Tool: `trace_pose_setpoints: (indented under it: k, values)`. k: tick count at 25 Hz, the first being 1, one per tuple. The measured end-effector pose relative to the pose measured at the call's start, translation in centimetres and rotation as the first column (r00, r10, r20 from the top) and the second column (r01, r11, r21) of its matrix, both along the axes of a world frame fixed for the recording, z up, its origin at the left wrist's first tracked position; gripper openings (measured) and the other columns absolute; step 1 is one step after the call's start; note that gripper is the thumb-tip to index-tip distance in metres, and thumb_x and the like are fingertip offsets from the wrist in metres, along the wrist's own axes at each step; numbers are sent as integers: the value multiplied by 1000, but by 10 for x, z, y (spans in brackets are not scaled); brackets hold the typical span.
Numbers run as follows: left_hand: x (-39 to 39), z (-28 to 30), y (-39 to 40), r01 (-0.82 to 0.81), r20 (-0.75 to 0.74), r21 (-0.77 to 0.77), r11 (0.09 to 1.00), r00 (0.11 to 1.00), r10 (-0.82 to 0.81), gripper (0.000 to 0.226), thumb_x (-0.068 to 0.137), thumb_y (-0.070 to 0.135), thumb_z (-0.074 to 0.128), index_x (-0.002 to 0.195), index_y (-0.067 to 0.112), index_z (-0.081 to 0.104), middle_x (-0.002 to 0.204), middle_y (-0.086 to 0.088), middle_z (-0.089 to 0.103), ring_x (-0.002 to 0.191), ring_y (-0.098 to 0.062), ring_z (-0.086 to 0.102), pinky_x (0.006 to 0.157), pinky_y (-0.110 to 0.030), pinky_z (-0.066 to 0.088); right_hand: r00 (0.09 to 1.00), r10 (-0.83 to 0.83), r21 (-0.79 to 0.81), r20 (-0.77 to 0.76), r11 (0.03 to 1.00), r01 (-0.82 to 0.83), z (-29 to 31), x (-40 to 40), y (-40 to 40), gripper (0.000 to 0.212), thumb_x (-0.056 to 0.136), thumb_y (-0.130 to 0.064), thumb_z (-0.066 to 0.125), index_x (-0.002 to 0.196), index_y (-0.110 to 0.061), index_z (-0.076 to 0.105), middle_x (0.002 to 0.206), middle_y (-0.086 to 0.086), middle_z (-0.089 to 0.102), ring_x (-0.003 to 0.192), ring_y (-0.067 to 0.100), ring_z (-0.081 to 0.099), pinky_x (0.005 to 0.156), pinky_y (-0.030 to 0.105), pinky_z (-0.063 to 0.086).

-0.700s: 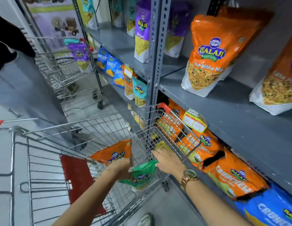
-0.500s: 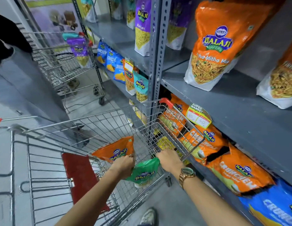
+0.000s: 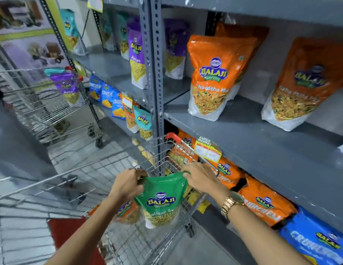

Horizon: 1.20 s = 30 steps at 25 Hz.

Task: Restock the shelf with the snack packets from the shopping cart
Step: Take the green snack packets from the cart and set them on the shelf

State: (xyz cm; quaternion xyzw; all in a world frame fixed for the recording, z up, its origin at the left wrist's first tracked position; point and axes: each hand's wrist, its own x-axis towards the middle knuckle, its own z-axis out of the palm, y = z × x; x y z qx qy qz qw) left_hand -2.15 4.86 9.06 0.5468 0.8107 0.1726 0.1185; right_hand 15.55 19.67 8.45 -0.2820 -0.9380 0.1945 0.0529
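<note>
A green snack packet (image 3: 161, 201) hangs upright above the wire shopping cart (image 3: 117, 165). My left hand (image 3: 126, 185) pinches its top left corner and my right hand (image 3: 202, 177) pinches its top right corner. An orange packet (image 3: 127, 212) lies in the cart just behind and below the green one, partly hidden by it. The grey metal shelf (image 3: 253, 142) stands to the right with two large orange packets (image 3: 214, 77) upright on it. Below that board lie more orange packets (image 3: 262, 201) and a blue one (image 3: 318, 243).
A grey slotted upright post (image 3: 154, 73) rises just beyond the cart. Purple packets (image 3: 136, 54) and teal, blue and orange ones (image 3: 126, 109) stand on shelves to the left. A second wire cart (image 3: 50, 108) holding a purple packet stands further back. A price tag (image 3: 208, 151) hangs on the shelf edge.
Both hands have lifted the green packet up out of the cart, each now on a top corner. The orange packet has dropped lower in the cart. The view has tilted up towards the shelves.
</note>
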Motion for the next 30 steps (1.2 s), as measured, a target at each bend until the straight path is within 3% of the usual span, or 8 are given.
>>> trace_pose_setpoints:
  k: [5, 8, 10, 12, 15, 21, 25, 30]
  values:
    - [11, 108, 57, 243, 5, 277, 930, 967, -254, 26, 52, 13, 47, 66, 8, 69, 59, -7, 67, 51, -22, 60, 56, -24, 46, 927, -167, 65, -335, 978, 200, 86, 54, 36, 18, 82, -19, 54, 91, -10, 67, 90, 17, 72, 83, 32, 62, 72, 36, 47]
    - [37, 168, 100, 330, 5, 422, 844, 931, -366, 23, 62, 17, 52, 70, 5, 70, 61, 1, 59, 53, -13, 54, 55, -17, 38, 721, -200, 112, -663, 926, 360, 134, 92, 47, 24, 78, -22, 54, 79, -2, 67, 72, 14, 71, 65, 13, 53, 57, 23, 37]
    - [67, 199, 132, 357, -17, 519, 777, 913, -408, 23, 64, 14, 55, 76, 2, 71, 67, -1, 64, 60, -16, 59, 63, -15, 40, 602, -255, 121, -757, 850, 512, 160, 123, 55, 15, 80, -15, 56, 79, -3, 67, 67, 7, 66, 65, 12, 51, 51, 17, 33]
    - [102, 222, 160, 409, -93, 583, 702, 892, -442, 25, 66, 17, 55, 81, 4, 71, 76, -7, 72, 69, -21, 64, 68, -21, 44, 522, -269, 147, -809, 768, 624, 181, 156, 65, 15, 82, -15, 55, 81, -5, 66, 67, 1, 62, 63, 9, 50, 51, 15, 35]
    - [161, 240, 200, 460, -202, 621, 634, 876, -438, 21, 76, 21, 58, 90, 12, 71, 95, -9, 75, 87, -29, 66, 75, -33, 49, 448, -268, 195, -853, 632, 750, 200, 213, 79, 27, 84, -27, 49, 84, -7, 66, 65, 10, 66, 55, 19, 54, 52, 33, 43]
    - [287, 235, 262, 436, -131, 607, 665, 880, -457, 19, 86, 19, 57, 102, 22, 68, 110, -10, 71, 104, -33, 60, 83, -39, 49, 380, -296, 281, -876, 326, 903, 201, 320, 91, 31, 83, -27, 47, 84, -3, 67, 64, 18, 68, 55, 33, 62, 52, 33, 45]
    - [353, 222, 296, 517, -41, 572, 637, 793, -607, 26, 87, 9, 52, 106, 19, 66, 118, -9, 67, 108, -29, 59, 91, -36, 48, 337, -335, 285, -880, 195, 939, 190, 377, 98, 37, 82, -28, 42, 79, -1, 67, 60, 21, 66, 52, 35, 61, 53, 36, 35]
    - [415, 215, 324, 562, -26, 463, 685, 781, -624, 25, 94, 16, 45, 113, 15, 61, 129, -12, 58, 118, -29, 51, 97, -32, 37, 289, -343, 269, -894, 105, 957, 178, 421, 106, 35, 79, -25, 43, 75, 2, 65, 55, 23, 63, 49, 36, 60, 49, 33, 46]
